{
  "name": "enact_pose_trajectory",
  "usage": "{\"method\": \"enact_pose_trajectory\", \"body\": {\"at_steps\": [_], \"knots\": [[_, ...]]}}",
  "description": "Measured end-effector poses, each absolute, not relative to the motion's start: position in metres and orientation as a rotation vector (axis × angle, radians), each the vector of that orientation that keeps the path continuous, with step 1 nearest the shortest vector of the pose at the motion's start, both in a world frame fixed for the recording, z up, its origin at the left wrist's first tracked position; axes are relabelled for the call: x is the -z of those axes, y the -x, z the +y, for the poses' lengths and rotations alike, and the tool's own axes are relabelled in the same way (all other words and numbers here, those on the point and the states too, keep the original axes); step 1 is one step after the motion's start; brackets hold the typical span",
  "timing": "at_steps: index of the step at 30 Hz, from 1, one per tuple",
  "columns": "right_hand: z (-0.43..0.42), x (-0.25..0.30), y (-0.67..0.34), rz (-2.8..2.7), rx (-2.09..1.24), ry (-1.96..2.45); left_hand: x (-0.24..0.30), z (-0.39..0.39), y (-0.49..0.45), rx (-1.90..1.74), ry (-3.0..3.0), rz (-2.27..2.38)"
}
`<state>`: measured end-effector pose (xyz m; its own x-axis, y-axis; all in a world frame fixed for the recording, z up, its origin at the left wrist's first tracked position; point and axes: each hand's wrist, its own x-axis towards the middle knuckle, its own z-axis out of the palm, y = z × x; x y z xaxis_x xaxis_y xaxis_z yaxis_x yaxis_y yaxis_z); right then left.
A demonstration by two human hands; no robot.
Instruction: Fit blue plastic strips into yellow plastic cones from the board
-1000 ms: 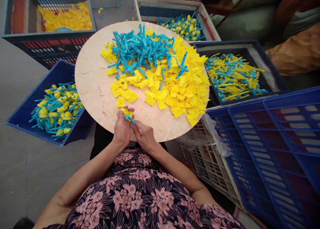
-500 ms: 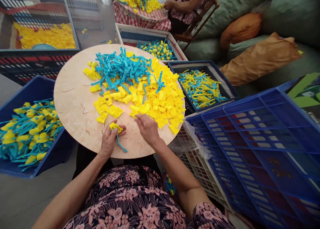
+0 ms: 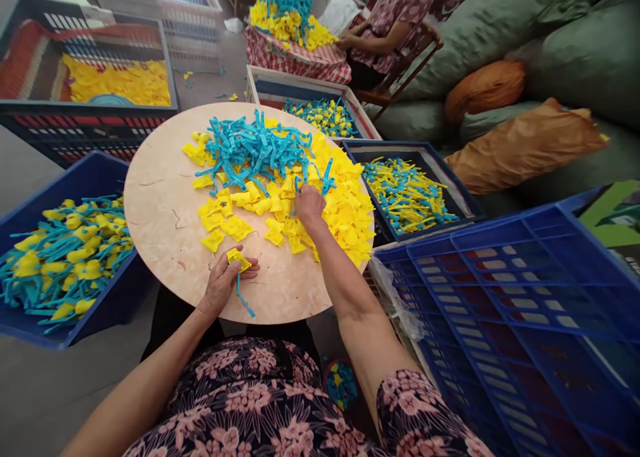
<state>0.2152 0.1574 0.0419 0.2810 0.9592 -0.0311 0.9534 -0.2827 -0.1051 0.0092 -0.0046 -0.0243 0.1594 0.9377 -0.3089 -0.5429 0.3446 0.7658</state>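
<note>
My left hand (image 3: pixel 224 284) is closed around a yellow plastic piece (image 3: pixel 239 260), over the near part of the round table (image 3: pixel 165 244). From that piece a thin blue strip (image 3: pixel 244 301) hangs down toward the table edge. My right hand (image 3: pixel 310 204) reaches into the middle of the pile, its fingers bent together over a single blue strip (image 3: pixel 296 181); the fingertips are partly hidden. Around it spreads the heap of yellow pieces (image 3: pixel 345 210), with a tangle of blue strips (image 3: pixel 250 144) behind. A few loose yellow pieces (image 3: pixel 236 228) lie nearer my left hand.
A blue crate (image 3: pixel 100 244) of joined blue-and-yellow parts stands at left. More crates (image 3: pixel 410 190) of parts sit behind and right. A large blue crate (image 3: pixel 480 277) is tilted beside my right arm. Another person (image 3: pixel 390 37) works at a further table; sacks (image 3: pixel 525 144) lie behind.
My right hand has moved forward from the near edge of the yellow heap to the blue strip. My left hand still holds the yellow piece. The view has tipped up slightly.
</note>
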Motion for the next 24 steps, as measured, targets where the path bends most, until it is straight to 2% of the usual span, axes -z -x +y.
{"method": "enact_pose_trajectory", "body": {"at_steps": [3,7,10,17,24], "knots": [[0.121,-0.056,-0.209,-1.822,-0.135,2.222,0.018,-0.001,-0.008,-1.091,-0.487,0.881],[0.042,-0.055,-0.187,-2.009,-0.599,1.801,0.015,0.003,-0.007,-1.033,-0.416,0.883],[-0.004,-0.039,-0.171,-2.075,-0.772,1.656,0.017,0.004,-0.009,-1.031,-0.432,0.904],[-0.018,-0.017,-0.165,-2.155,-0.763,1.78,0.02,0.002,-0.012,-1.058,-0.508,0.947],[-0.022,-0.013,-0.163,-2.248,-0.594,1.916,0.026,0.001,-0.014,-1.025,-0.562,0.967]]}}
